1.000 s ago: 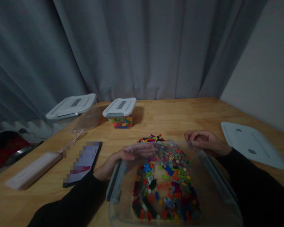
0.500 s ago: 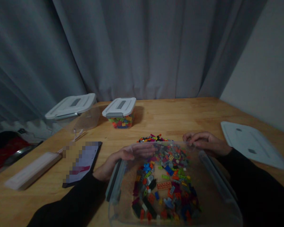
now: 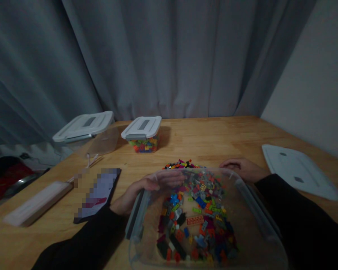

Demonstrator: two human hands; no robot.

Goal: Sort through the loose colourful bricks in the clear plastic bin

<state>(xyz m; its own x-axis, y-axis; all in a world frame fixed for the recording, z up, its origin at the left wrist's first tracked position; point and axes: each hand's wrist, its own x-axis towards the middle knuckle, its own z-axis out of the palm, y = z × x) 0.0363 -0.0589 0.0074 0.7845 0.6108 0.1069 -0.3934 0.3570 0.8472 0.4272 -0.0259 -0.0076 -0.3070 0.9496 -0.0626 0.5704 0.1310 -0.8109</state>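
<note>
A clear plastic box (image 3: pixel 253 240) in front of me holds loose, mixed-colour toy bricks (image 3: pixel 195 220). Behind its far wall a small heap of bricks (image 3: pixel 180 164) lies on the table. My left hand (image 3: pixel 154 183) reaches around the box's far left corner, its fingers stretched flat behind the see-through wall, beside the heap. At the far right corner is my right hand (image 3: pixel 243 169), fingers loosely bent and pointing left, low over the table. Part of it is hidden by the box rim, and nothing shows in it.
Further back stand a lidded box of bricks (image 3: pixel 143 140) and a larger lidded clear box (image 3: pixel 101 138). A phone (image 3: pixel 101 195) and a pale oblong case (image 3: pixel 39 204) with a cable lie left. A white lid (image 3: pixel 301 170) lies right, on the wooden table (image 3: pixel 208 137).
My right hand has shifted slightly right, away from the heap, and its fingers have loosened from a pinched shape. My left hand and the box look the same.
</note>
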